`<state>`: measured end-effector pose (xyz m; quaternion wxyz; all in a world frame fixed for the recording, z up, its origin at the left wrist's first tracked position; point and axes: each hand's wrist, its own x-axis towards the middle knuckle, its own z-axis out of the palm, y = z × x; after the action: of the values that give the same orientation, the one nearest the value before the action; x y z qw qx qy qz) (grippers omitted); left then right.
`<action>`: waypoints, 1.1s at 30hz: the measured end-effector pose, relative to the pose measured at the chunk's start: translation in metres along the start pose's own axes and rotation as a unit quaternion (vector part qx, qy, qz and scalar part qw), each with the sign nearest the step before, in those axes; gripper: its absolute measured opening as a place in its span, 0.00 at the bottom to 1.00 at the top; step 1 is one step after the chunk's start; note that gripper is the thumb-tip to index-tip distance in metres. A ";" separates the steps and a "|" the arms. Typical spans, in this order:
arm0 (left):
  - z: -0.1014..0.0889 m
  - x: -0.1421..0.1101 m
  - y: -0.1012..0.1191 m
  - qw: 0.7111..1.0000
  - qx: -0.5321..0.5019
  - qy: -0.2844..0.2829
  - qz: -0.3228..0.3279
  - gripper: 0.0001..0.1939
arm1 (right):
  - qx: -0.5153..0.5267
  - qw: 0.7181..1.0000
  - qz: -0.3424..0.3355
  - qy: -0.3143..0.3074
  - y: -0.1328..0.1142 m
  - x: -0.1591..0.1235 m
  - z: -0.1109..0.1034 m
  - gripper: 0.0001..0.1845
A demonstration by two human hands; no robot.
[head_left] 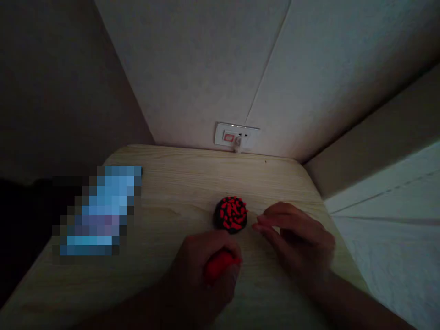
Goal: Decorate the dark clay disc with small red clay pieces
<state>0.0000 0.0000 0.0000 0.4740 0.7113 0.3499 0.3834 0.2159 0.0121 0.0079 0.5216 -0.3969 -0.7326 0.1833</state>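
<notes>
A dark, round, thick disc dotted with small red pieces on its top sits on the wooden table. Just in front of it, my left hand is closed round a lump of red modelling clay, part of which shows between the fingers. To the right of the disc, my right hand pinches a small red piece of clay between thumb and fingertip. That hand is apart from the disc.
The pale wooden tabletop meets the wall at the back. A wall socket with something plugged in sits low on that wall. A pixelated, blue-lit screen lies at the left. White fabric lies beyond the right edge.
</notes>
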 end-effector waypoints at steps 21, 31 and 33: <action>0.001 0.001 0.002 0.999 -0.041 0.012 0.006 0.04 | -0.050 0.997 0.044 0.028 -0.001 0.002 -0.001 0.22; -0.002 0.003 0.004 0.999 -0.033 0.008 0.002 0.04 | -0.037 0.998 0.043 0.010 0.000 0.005 -0.001 0.10; -0.002 0.003 0.004 0.999 -0.032 0.007 0.009 0.04 | -0.020 0.998 0.052 0.004 -0.001 0.005 -0.001 0.10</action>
<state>0.0001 0.0023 0.0047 0.4906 0.6960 0.3345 0.4036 0.2156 0.0152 0.0126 0.5063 -0.4456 -0.7124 0.1938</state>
